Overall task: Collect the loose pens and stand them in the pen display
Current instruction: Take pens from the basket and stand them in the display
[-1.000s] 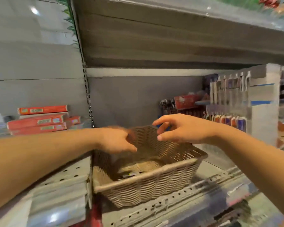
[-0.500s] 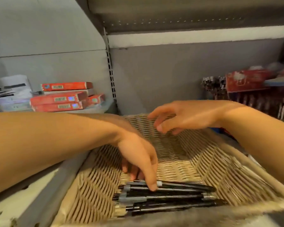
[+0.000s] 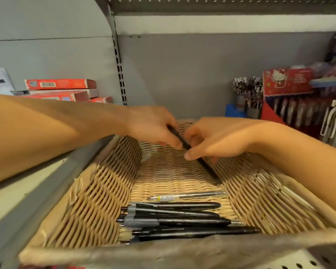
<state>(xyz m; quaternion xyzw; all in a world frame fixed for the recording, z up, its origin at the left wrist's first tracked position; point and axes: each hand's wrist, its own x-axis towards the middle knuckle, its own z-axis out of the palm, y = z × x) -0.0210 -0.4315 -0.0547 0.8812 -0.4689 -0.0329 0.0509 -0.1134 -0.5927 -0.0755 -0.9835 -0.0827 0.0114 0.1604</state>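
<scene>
Although the task asks for pens standing in a display, most of them lie flat at the near edge of a wicker basket (image 3: 97, 193) on the shelf (image 3: 17, 193). A row of black pens (image 3: 178, 220) rests side by side there, touching one another, with a clear pen (image 3: 188, 196) just beyond them; its small label is too blurred to read.

Farther in, over the middle of the basket, both hands meet on a single black pen (image 3: 194, 154) that slants with its lower tip toward the basket floor. The left hand (image 3: 151, 127) pinches its upper end with curled fingers, and the right hand (image 3: 217, 138) curls round its middle, thumb pressed against the barrel.

By my judgement the work is at an early stage: one pen is lifted, none is seen placed, and the rest of the row waits to be gathered.

At the far right of the shelf stands a red pen display (image 3: 288, 82) printed with a white cartoon cat; its lettering is unreadable. Cups of pens (image 3: 246, 98) stand beside it. At the far left, stacked red boxes (image 3: 60, 84) carry labels too blurred to read.
</scene>
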